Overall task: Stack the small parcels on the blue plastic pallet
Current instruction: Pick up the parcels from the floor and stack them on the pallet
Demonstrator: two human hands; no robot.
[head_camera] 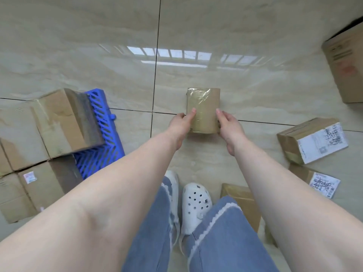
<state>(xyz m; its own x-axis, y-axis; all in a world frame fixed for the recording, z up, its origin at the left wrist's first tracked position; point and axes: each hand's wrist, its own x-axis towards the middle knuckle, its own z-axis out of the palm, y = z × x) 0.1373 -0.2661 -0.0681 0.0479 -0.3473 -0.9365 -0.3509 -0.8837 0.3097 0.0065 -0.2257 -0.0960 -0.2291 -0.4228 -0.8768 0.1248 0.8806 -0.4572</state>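
Observation:
A small brown taped parcel [204, 108] is at the centre, over the tiled floor. My left hand [179, 126] grips its left side and my right hand [228, 126] grips its right side. The blue plastic pallet [104, 134] lies on the floor at the left. Several cardboard parcels [59, 122] are stacked on it and hide most of it. Only the pallet's right edge shows.
Two labelled parcels [312, 140] [318, 181] lie on the floor at the right. Another brown parcel [241, 203] sits by my right leg. A large carton [345, 63] stands at the far right. My feet in white clogs [194, 205] are below the held parcel.

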